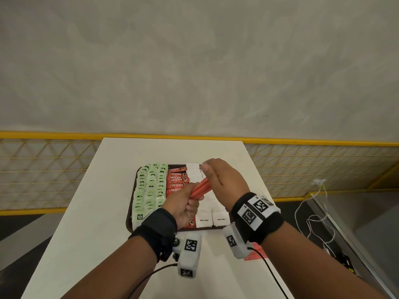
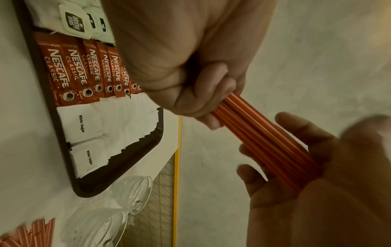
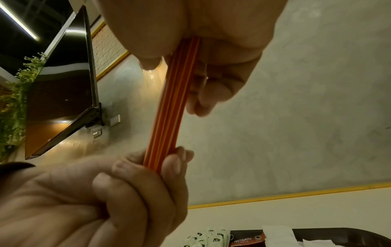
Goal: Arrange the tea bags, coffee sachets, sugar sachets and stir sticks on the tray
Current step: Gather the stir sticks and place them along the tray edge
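Left hand (image 1: 183, 203) fist-wrapped round the near end of the stir sticks (image 1: 200, 189), held above the tray (image 1: 135, 186). Right hand (image 1: 224, 180) cups the far end, fingers loosely curled around it. Judged light, stiff and smooth: the bundle may fan or slip, so grip mid-length, firmly.

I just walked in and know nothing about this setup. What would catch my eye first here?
Probably the bundle of orange stir sticks held above the tray: the left hand grips one end while the right hand closes around the other. Below them, the dark tray is packed in neat bands: green tea bags on the left, red Nescafe coffee sachets in the middle, white sugar sachets on the right.
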The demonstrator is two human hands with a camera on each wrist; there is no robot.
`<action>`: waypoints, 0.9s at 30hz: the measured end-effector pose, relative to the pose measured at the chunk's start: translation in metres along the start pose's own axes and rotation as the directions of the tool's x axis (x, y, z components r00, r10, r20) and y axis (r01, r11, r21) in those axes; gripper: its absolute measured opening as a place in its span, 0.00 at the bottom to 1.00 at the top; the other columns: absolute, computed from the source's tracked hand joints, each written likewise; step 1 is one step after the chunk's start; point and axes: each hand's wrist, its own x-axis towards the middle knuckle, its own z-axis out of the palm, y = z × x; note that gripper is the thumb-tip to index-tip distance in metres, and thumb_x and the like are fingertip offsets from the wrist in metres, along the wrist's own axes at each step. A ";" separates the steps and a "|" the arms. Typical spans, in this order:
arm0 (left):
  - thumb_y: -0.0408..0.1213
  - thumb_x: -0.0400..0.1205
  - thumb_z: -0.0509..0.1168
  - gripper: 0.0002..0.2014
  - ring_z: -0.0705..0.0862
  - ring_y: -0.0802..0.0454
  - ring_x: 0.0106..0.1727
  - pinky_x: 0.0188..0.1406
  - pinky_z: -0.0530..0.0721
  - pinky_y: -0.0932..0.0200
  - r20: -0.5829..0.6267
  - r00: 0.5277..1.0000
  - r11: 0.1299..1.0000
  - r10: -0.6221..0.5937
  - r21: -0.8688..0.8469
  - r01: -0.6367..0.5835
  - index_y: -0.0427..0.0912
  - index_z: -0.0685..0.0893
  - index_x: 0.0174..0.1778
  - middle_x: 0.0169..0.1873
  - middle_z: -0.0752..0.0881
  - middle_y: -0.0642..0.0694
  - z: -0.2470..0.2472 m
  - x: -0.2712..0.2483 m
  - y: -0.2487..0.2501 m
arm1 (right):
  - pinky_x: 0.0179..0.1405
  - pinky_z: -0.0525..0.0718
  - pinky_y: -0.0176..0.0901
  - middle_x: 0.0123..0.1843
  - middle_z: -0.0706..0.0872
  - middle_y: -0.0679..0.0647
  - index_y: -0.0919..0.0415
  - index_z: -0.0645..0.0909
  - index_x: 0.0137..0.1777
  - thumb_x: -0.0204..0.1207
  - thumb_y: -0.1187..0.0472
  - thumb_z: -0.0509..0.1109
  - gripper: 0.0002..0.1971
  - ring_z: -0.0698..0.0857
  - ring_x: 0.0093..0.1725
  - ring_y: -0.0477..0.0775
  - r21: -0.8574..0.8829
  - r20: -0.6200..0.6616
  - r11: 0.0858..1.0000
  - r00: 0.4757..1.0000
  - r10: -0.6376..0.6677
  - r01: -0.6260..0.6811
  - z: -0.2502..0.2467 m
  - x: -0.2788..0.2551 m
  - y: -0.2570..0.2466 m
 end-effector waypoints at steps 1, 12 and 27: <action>0.43 0.86 0.62 0.11 0.67 0.62 0.15 0.09 0.65 0.72 -0.002 1.000 1.000 -0.004 -0.012 0.004 0.36 0.81 0.51 0.28 0.78 0.44 -0.001 0.000 0.002 | 0.57 0.78 0.41 0.58 0.84 0.47 0.52 0.80 0.62 0.85 0.38 0.45 0.27 0.82 0.57 0.44 0.095 -0.035 0.995 0.999 0.017 -0.013 -0.001 -0.001 0.001; 0.42 0.87 0.61 0.12 0.66 0.62 0.16 0.09 0.65 0.72 0.015 1.000 1.000 -0.016 -0.018 0.016 0.38 0.81 0.57 0.29 0.78 0.42 -0.015 0.006 0.007 | 0.81 0.59 0.38 0.84 0.63 0.40 0.43 0.63 0.82 0.81 0.31 0.40 0.34 0.60 0.81 0.32 0.225 -0.026 0.974 0.999 0.019 -0.012 0.006 -0.002 0.002; 0.40 0.88 0.61 0.10 0.66 0.62 0.19 0.12 0.64 0.72 0.004 1.000 1.000 0.026 0.011 -0.026 0.38 0.81 0.56 0.26 0.77 0.48 -0.003 0.032 0.006 | 0.32 0.81 0.45 0.51 0.87 0.54 0.55 0.80 0.61 0.69 0.55 0.82 0.22 0.83 0.36 0.53 0.651 0.259 0.633 0.906 0.334 -0.419 0.018 -0.003 0.033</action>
